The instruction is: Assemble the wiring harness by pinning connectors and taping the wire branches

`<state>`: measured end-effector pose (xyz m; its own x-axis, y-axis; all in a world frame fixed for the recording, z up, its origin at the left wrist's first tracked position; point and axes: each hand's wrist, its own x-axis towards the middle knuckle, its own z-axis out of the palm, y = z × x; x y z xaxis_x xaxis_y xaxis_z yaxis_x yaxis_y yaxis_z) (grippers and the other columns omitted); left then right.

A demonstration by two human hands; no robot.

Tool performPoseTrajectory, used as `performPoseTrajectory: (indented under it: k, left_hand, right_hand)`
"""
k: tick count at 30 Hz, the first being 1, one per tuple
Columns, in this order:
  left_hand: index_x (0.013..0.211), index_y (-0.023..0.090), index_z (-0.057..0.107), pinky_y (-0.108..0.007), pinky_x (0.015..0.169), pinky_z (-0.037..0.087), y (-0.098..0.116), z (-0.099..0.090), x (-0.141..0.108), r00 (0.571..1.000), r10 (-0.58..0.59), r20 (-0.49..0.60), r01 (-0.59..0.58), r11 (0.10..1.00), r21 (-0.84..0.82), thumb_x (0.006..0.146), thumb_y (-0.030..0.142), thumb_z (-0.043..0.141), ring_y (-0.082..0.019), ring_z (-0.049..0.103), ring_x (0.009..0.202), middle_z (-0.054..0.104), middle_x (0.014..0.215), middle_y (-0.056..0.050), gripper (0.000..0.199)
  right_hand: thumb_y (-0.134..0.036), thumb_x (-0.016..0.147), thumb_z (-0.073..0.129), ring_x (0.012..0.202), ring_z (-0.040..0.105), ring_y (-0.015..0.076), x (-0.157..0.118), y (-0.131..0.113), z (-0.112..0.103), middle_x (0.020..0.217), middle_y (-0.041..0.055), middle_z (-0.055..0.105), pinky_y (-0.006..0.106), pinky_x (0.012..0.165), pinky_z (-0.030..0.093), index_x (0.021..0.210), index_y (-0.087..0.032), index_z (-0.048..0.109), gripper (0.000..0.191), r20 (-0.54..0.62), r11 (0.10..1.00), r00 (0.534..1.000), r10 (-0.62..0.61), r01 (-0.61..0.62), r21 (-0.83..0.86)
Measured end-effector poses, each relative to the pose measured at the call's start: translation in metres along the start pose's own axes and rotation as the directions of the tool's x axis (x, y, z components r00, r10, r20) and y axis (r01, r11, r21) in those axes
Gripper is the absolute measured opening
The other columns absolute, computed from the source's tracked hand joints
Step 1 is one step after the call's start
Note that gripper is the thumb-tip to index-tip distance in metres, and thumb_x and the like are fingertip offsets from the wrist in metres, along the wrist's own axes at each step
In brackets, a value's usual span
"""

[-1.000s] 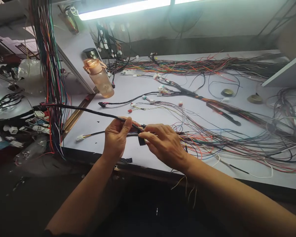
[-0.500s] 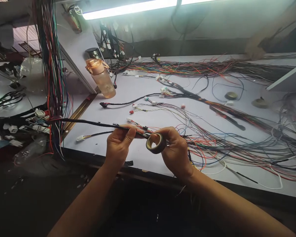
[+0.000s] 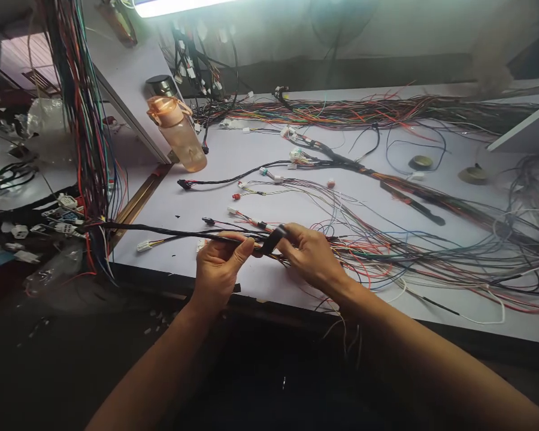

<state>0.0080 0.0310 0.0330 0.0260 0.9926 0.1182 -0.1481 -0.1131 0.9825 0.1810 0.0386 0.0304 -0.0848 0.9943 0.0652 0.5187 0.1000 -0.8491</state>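
My left hand (image 3: 220,263) is closed around a black-taped wire harness (image 3: 161,231), thumb on top, just above the table's front edge. Close on its right, my right hand (image 3: 312,254) grips a roll of black tape (image 3: 273,239), now seen edge-on against the wires. The harness runs left to a hanging wire bundle (image 3: 87,131). From the right hand, loose coloured wires (image 3: 386,254) spread over the table to the right. A white connector (image 3: 144,245) on a short branch lies left of my left hand. My right fingertips are partly hidden behind the tape.
A water bottle (image 3: 179,137) stands at the back left beside a partition. Another taped harness (image 3: 341,161) crosses the table's middle. Two tape rolls (image 3: 421,162) lie at the right. A long wire pile (image 3: 318,114) lines the back; another person's blurred arm (image 3: 494,60) is beyond it.
The tape roll has turned from showing its open ring to edge-on, and my right hand has rolled over with it. My left hand keeps its hold. The view has shifted slightly.
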Motion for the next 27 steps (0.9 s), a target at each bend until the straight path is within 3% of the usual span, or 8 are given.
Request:
performPoseTrajectory:
  k: [5,10,12,14,17,19,21,27]
  left_hand:
    - [0.076,0.019,0.068,-0.032,0.077,0.055,0.008,0.004,0.008,0.987,0.122,0.108,-0.138,0.978,0.154,0.076,0.025,0.075,-0.016,0.065,0.075,0.069,0.076,-0.002,0.009]
    - [0.073,0.018,0.066,-0.039,0.091,0.054,0.010,0.023,0.018,0.981,0.145,0.130,-0.156,0.984,0.081,0.071,0.034,0.080,-0.020,0.071,0.080,0.070,0.073,-0.004,0.021]
    - [0.074,0.017,0.064,-0.040,0.091,0.055,0.009,0.026,0.021,0.986,0.122,0.112,-0.128,0.991,0.047,0.071,0.035,0.080,-0.021,0.072,0.080,0.069,0.070,-0.005,0.024]
    - [0.076,0.017,0.064,-0.038,0.088,0.057,0.009,0.024,0.024,0.988,0.116,0.106,-0.122,0.991,0.052,0.073,0.034,0.078,-0.021,0.072,0.081,0.069,0.070,-0.005,0.022]
    - [0.080,0.019,0.064,-0.035,0.080,0.059,0.005,0.015,0.029,0.985,0.152,0.085,-0.160,0.984,0.085,0.076,0.035,0.076,-0.018,0.071,0.076,0.069,0.074,-0.002,0.020]
    - [0.081,0.021,0.063,-0.033,0.075,0.059,0.002,0.010,0.032,0.983,0.170,0.065,-0.177,0.978,0.113,0.078,0.037,0.074,-0.015,0.070,0.070,0.069,0.074,-0.001,0.019]
    - [0.081,0.021,0.062,-0.031,0.070,0.059,0.000,0.010,0.034,0.984,0.169,0.049,-0.174,0.978,0.118,0.079,0.037,0.073,-0.014,0.068,0.067,0.068,0.074,0.000,0.020]
    - [0.080,0.019,0.062,-0.029,0.067,0.056,0.003,0.017,0.026,0.988,0.145,0.044,-0.148,0.987,0.068,0.077,0.035,0.075,-0.014,0.066,0.067,0.066,0.073,0.000,0.021]
  right_hand:
    - [-0.033,0.081,0.064,0.062,0.056,0.0129,0.012,0.002,-0.015,0.073,-0.0001,0.069,0.024,0.053,0.034,0.085,-0.023,0.072,0.013,0.222,0.978,0.975,0.013,0.034,-0.206]
    - [-0.034,0.088,0.055,0.046,0.040,0.0083,0.023,0.004,-0.029,0.051,-0.0021,0.053,0.024,0.047,0.028,0.060,-0.019,0.066,0.034,0.551,0.971,0.834,0.017,0.117,-0.207]
    - [-0.034,0.092,0.050,0.047,0.039,0.0082,0.024,0.007,-0.036,0.051,-0.0019,0.051,0.024,0.048,0.029,0.058,-0.019,0.064,0.039,0.580,0.973,0.814,-0.028,0.156,-0.172]
    - [-0.033,0.093,0.049,0.053,0.046,0.0096,0.018,0.011,-0.041,0.059,-0.0012,0.057,0.025,0.052,0.034,0.067,-0.019,0.067,0.035,0.477,0.962,0.870,-0.125,0.223,-0.155]
    - [-0.031,0.094,0.049,0.077,0.060,0.0143,-0.001,0.015,-0.043,0.086,0.0021,0.068,0.029,0.069,0.045,0.094,-0.021,0.069,0.023,0.149,0.920,0.922,-0.357,0.375,-0.118]
    - [-0.026,0.091,0.053,0.095,0.062,0.0172,-0.015,0.015,-0.039,0.106,0.0034,0.068,0.033,0.082,0.047,0.111,-0.023,0.064,0.023,0.014,0.848,0.858,-0.514,0.510,-0.142]
    - [-0.019,0.087,0.056,0.105,0.059,0.0192,-0.025,0.012,-0.030,0.116,0.0032,0.065,0.036,0.088,0.046,0.119,-0.025,0.060,0.034,0.006,0.768,0.793,-0.609,0.592,-0.242]
    - [-0.014,0.088,0.056,0.094,0.061,0.0187,-0.024,0.000,0.001,0.106,0.0038,0.068,0.034,0.076,0.043,0.107,-0.024,0.064,0.022,-0.127,0.655,0.715,-0.687,0.534,-0.535]
